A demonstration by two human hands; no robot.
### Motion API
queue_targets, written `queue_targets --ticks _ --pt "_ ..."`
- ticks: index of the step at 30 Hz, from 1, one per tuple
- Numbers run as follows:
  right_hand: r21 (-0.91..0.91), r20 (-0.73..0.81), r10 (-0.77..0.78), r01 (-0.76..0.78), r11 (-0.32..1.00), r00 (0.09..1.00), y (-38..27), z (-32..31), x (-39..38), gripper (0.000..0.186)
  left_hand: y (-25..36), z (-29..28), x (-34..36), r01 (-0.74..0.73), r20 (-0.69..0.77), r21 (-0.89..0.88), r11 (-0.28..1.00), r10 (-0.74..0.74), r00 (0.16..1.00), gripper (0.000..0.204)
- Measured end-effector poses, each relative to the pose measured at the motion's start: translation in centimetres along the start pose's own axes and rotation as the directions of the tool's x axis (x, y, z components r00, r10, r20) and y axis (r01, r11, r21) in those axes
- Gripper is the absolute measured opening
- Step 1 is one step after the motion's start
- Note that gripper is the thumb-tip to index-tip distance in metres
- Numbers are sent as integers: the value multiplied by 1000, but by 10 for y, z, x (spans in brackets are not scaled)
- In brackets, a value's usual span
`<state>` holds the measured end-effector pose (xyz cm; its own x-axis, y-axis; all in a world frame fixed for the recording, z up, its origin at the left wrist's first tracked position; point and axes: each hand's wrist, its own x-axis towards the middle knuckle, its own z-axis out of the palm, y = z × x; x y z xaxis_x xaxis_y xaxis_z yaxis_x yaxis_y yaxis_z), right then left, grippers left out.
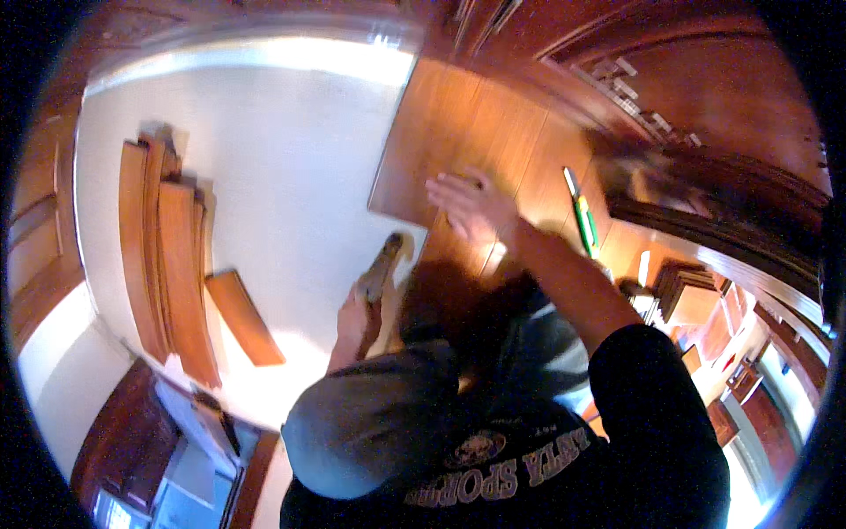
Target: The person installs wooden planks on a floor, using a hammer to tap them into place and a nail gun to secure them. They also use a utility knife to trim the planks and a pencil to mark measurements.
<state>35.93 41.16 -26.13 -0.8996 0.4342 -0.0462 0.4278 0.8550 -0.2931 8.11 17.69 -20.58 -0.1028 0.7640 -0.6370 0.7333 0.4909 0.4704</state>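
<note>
My right hand lies with fingers stretched out on brown wooden floor planks, close to their stepped left edge. The planks lie side by side, and a pale underlay spreads to their left. Lower and to the left, my left hand is closed around a short hand tool with a dark rounded end. That end points toward the corner of the planks, with a gap between. The tool's exact kind is not clear. Right of my right hand, a green and yellow utility knife rests on the planks.
Several loose planks are stacked at the left, and a short plank piece lies beside them. Dark carved wooden furniture borders the upper right. Stacked boards stand at the right. My bent knees are below my hands.
</note>
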Motion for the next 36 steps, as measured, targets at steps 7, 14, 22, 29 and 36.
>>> queue_targets --ticks 7,14,22,29,36 --pt "63 -77 47 -42 997 996 -3 -8 0 55 52 -21 5 37 67 -68 997 -33 997 55" --pt "52 -92 45 -41 998 995 -4 -11 2 54 52 -22 3 94 71 -80 992 -89 994 54" --pt "79 -120 49 -40 996 992 -4 -11 1 56 49 -11 11 106 85 -83 991 -99 991 52" --pt "80 -93 52 -45 996 994 0 -7 -2 57 42 -2 8 54 44 -98 994 -50 998 53" --pt "84 -63 51 -46 995 997 -1 -8 -2 58 10 10 -5 58 108 -166 984 -41 993 56"
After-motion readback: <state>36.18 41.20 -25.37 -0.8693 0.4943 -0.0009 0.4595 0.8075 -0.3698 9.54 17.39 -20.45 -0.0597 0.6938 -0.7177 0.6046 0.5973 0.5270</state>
